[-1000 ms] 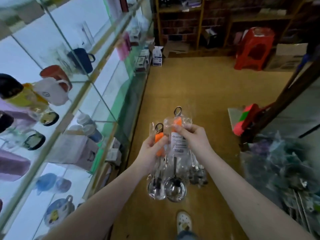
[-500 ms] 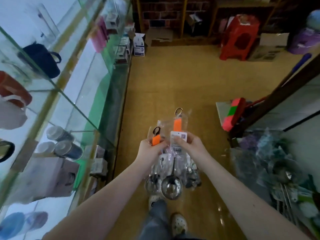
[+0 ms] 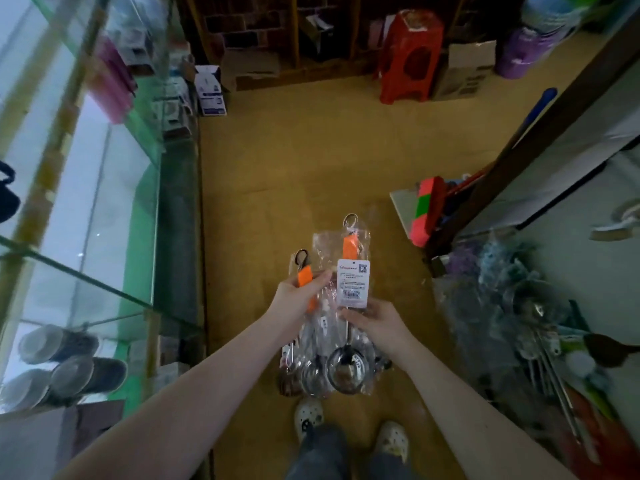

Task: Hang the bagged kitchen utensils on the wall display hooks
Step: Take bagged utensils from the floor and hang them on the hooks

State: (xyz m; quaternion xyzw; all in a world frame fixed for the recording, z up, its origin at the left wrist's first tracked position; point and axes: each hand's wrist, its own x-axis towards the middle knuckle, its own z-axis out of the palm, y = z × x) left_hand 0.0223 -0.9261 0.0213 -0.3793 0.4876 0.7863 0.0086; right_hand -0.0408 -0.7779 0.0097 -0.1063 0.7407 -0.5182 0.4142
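Observation:
I hold a bundle of clear-bagged steel ladles with orange handles over the floor in front of me. My left hand grips the orange handle of the left bagged ladle, its black hanging loop sticking up. My right hand holds the right bagged ladle below its white label, its metal hanging ring at the top. The ladle bowls hang low between my forearms. No wall display hooks are in view.
A glass display case with cups and flasks runs along the left. At the right lies a heap of bagged utensils beside a dark slanted beam. A red plastic stool and cardboard boxes stand at the far end. My feet show below.
The view has tilted down towards the floor and my feet. My right hand has slid lower on its bag, from near the orange handle to below the label. Both hands keep their hold.

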